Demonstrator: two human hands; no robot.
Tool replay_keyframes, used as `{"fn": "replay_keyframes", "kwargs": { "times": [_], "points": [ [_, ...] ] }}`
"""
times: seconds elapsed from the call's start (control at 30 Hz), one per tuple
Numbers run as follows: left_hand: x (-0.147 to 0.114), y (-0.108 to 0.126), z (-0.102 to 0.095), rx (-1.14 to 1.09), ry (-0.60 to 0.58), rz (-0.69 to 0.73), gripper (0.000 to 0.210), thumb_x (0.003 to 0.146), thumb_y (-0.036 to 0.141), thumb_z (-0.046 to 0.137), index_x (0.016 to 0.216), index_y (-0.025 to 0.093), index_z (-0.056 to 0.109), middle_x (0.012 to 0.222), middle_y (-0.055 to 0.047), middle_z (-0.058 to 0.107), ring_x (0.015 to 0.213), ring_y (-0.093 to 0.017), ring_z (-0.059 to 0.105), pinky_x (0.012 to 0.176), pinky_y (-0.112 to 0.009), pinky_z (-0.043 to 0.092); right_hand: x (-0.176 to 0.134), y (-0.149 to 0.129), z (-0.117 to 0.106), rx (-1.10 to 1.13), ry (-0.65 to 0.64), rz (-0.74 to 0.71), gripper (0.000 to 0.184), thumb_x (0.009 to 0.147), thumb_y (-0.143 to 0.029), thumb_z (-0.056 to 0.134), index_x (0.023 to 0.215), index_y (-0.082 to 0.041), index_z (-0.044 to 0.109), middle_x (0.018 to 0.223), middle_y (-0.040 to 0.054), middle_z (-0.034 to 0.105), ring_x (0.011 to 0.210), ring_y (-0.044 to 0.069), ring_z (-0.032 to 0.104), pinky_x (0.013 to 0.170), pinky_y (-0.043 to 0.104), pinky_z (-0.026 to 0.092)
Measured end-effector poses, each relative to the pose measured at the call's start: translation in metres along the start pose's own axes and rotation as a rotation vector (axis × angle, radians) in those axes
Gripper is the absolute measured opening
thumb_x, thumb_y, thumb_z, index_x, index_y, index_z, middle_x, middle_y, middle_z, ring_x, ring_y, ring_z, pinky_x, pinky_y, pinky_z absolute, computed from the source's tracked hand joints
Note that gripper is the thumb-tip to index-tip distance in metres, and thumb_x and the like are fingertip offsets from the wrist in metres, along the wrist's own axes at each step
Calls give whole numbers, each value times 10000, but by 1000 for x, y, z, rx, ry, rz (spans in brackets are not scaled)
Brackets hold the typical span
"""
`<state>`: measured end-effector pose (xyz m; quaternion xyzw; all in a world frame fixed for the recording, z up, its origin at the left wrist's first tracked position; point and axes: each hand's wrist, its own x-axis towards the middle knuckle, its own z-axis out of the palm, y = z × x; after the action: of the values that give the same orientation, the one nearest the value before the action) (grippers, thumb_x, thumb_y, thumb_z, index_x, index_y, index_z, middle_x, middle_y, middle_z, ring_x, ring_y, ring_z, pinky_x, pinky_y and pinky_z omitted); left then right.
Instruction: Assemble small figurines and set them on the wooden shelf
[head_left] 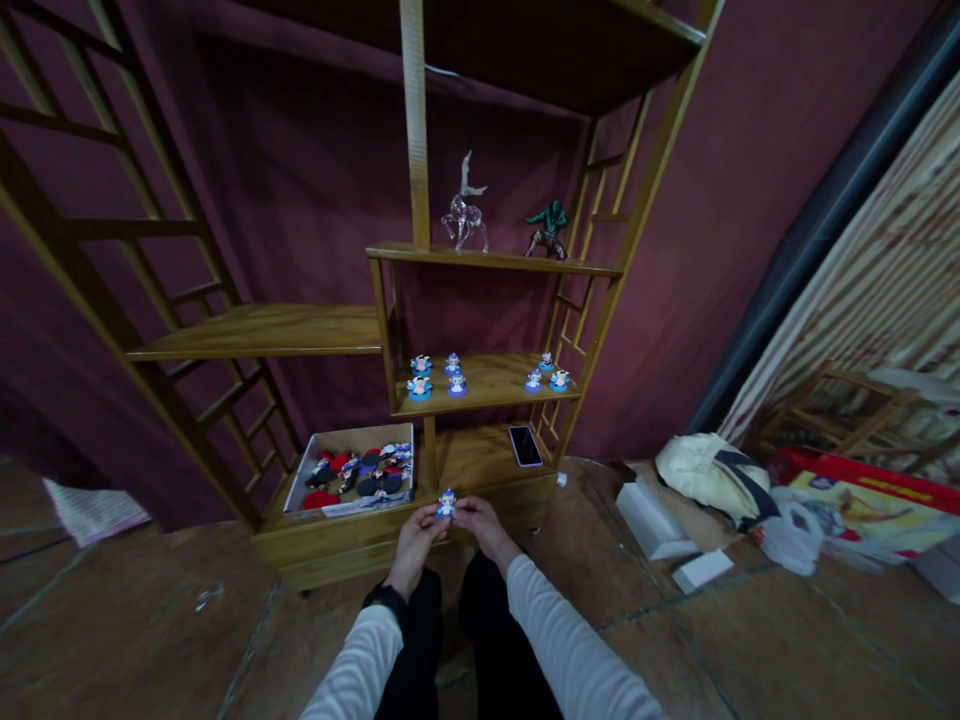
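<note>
A small purple-and-white figurine (446, 503) is held upright between my two hands, in front of the lowest part of the wooden shelf. My left hand (414, 540) grips its left side with closed fingers, and my right hand (484, 522) pinches it from the right. On the shelf board (491, 382) above stand several similar figurines: a purple one (457, 384) and a blue-based one (419, 387) at the left, another purple one (533, 381) and a blue-based one (559, 380) at the right. A cardboard box (304, 470) of jumbled figurines sits left of my hands.
A phone (525, 446) lies on the bottom board. Higher up stand a clear deer figure (466, 210) and a green action figure (549, 230). White boxes (654, 522), a pale bag (712, 475) and a red-edged package (870, 500) rest on the floor at right.
</note>
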<state>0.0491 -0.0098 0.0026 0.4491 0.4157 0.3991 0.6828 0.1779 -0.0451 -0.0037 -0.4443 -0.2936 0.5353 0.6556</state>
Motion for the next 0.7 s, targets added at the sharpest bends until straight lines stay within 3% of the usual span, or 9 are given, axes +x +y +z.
{"fn": "replay_keyframes", "kwargs": {
  "times": [0.43, 0.7],
  "points": [
    [7, -8, 12, 24, 45, 93, 498, 454, 306, 794, 864, 132, 571, 672, -21, 647, 611, -131, 604, 583, -243, 471, 10, -4, -17, -2, -61, 87, 346, 417, -309, 815, 687, -170, 651, 683, -2, 646, 642, 139, 583, 686, 296, 450],
    [4, -8, 12, 25, 78, 96, 398, 496, 311, 771, 800, 135, 583, 678, -23, 640, 611, -127, 600, 566, -238, 474, 13, 4, -18, 1, -43, 103, 341, 419, -287, 811, 702, -181, 653, 736, 14, 667, 737, 173, 607, 750, 322, 460]
  ]
}}
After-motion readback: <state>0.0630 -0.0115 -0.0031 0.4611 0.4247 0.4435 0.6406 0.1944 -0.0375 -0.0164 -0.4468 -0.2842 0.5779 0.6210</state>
